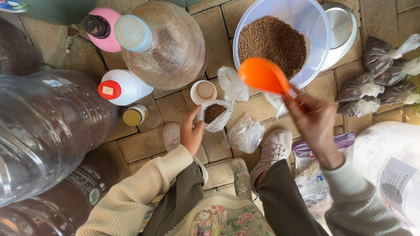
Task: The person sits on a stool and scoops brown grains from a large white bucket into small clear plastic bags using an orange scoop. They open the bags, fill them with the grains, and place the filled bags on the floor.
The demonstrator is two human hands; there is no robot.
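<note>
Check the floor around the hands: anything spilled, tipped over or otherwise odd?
No spill shows: the brown pellets sit inside the white basin, and the paving is free of strays. The left hand holds a small bag open; the right hand lifts an orange scoop. Only the big clear jug lies on its side.

A clear plastic bag, partly filled with brown pellets, is held open below an orange scoop (empty underside showing).

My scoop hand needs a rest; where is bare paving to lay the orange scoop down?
Bare paving lies between the gold-capped jar and the left shoe. Another patch sits between the clear jug and the bowl rim. Around the open bag it is crowded.
</note>
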